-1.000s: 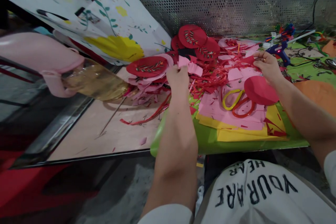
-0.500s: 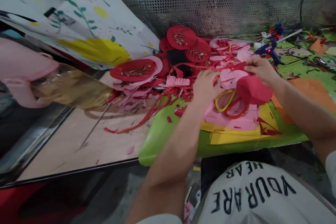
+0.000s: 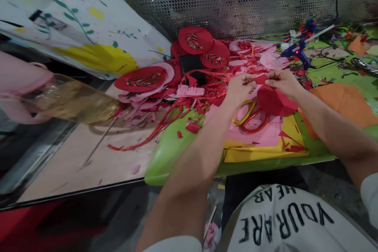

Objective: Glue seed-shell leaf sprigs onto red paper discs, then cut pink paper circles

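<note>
A small piece of red paper or felt (image 3: 260,80) is stretched between my two hands above the cluttered table. My left hand (image 3: 239,89) pinches its left end, with the fingers closed. At the other end, my right hand (image 3: 282,82) grips it between thumb and fingertips. Just below my right hand lies a red round cutout (image 3: 276,101). Scissors with one yellow and one red handle (image 3: 256,123) rest on pink sheets (image 3: 267,136); their blades are hidden. Yellow sheets (image 3: 245,155) lie underneath.
Red discs with dark leaf patterns (image 3: 196,40) are stacked at the back, near a black box-like object (image 3: 191,67). A blue glue gun (image 3: 297,53) stands back right, its light on. Orange sheet (image 3: 342,100) lies right. A pink-topped bottle (image 3: 82,100) and a floral bag (image 3: 97,27) are left.
My hands have come together: the left moved up and right, the right slightly left. The red piece, held by the right hand before, is now between both. The view shifted slightly.
</note>
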Tool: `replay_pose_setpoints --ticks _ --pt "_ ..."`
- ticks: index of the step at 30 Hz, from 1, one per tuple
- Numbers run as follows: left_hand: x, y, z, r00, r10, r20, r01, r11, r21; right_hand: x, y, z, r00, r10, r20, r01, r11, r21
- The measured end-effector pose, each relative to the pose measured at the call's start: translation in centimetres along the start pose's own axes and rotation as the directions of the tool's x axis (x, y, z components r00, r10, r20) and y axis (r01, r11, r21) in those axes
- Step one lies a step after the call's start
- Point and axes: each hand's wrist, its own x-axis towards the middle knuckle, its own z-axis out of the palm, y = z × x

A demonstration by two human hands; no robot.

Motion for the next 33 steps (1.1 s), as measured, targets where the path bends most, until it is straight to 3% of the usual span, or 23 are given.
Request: replay_pose_setpoints --ticks 3,7,10,14,17,20,24,29,33 --pt "0.0 0.0 0.1 1.000 -0.002 -0.031 0.002 1.000 0.006 0.3 0.2 0.1 1.000 -0.002 -0.003 0.002 1.000 -0.010" --pt "-0.3 -1.1 -0.3 0.996 0.082 -0.034 -0.080 0.995 0.054 0.5 0.4 0.4 0.996 -0.071 0.062 0.076 0.993 -0.094" --pt "-0.7 -1.7 -0.4 0.992 0.125 -0.037 -0.124 0.992 0.023 0.6 0.3 0.5 0.984 -0.122 0.128 0.147 0.966 -0.212" --pt "-1.2 -1.5 -0.2 0.985 0.174 -0.012 -0.174 0.984 -0.027 0.9 -0.1 -0.2 0.981 -0.153 0.119 0.181 0.946 -0.270" --pt "-1.1 -1.4 -0.2 0.980 0.200 0.010 -0.200 0.980 -0.007 1.3 -0.5 -1.2 0.980 -0.189 0.056 0.197 0.950 -0.242" --pt "-0.8 -1.6 -0.6 0.978 0.210 -0.007 -0.208 0.973 0.098 1.8 -0.8 -2.1 0.978 -0.175 -0.115 0.158 0.977 -0.141" --pt "-0.3 -2.0 -1.2 0.970 0.239 -0.034 -0.223 0.940 0.258 2.0 -1.1 -2.7 0.939 -0.114 -0.326 0.116 0.993 -0.013" --pt "-0.7 -1.2 -1.2 0.966 0.254 -0.049 -0.202 0.858 0.473 1.9 -1.2 -2.6 0.933 -0.041 -0.357 0.065 0.996 0.054" --pt "-1.7 -0.2 -0.7 0.976 0.164 0.143 -0.217 0.712 0.668 1.7 -1.4 -2.7 0.929 0.062 -0.365 -0.011 0.990 0.140"
